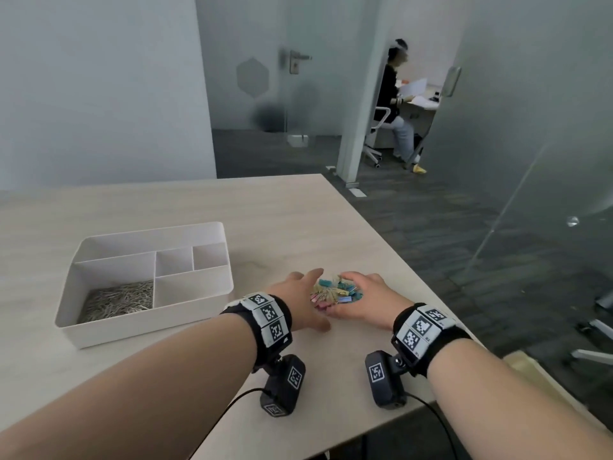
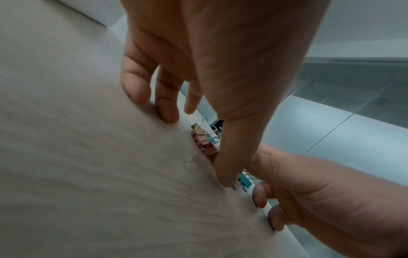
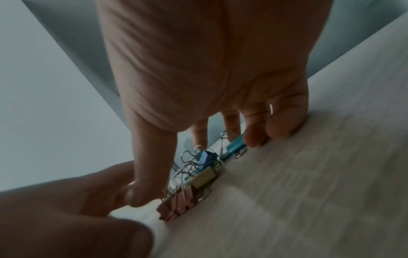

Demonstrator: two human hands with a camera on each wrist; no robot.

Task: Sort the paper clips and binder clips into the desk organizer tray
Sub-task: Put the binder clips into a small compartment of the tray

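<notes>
Step in hand looks like gathering: both hands cup a heap of coloured binder clips [image 1: 335,290] on the surface [image 1: 272,207], just right of the desk organizer tray [image 1: 212,295]. Left hand [image 1: 295,302] stands on edge at the heap's left, fingers fairly straight with tips on the surface, thumb down beside the pink clips. Right hand [image 1: 363,302] closes the other side, fingers loosely bent around the teal and blue clips; neither hand pinches a single clip, so far as the wrist views show. Paper clips [image 1: 117,302] already fill the tray's large near-left compartment; the other compartments look bare. Judged: binder clips are the half left to do. Next move calls for squeezing the heap between both palms, lifting without spilling, and carrying it left over the tray rim into a free compartment. Writing: none legible; only black-and-white square markers on the wristbands [image 1: 268,313] and camera housings.
</notes>
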